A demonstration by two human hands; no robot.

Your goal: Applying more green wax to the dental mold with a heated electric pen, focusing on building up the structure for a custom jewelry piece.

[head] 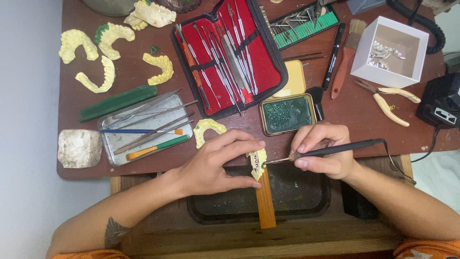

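My left hand [218, 165] pinches a small yellow dental cast [258, 162] between thumb and fingers, resting it on the top end of a wooden bench peg [265, 204]. My right hand [323, 151] grips a black corded wax pen [345, 147] like a pencil. Its metal tip touches the right side of the cast. An open tin of green wax [287, 114] lies just behind my right hand. Another yellow cast [207, 128] lies behind my left hand.
A red-lined case of dental instruments [230, 55] lies open at the back. A metal tray of tools [143, 128], a green bar [117, 102] and several yellow casts [98, 60] sit left. Pliers [388, 98], a white box [390, 52], a brush [346, 57] sit right. A black tray [292, 194] sits below.
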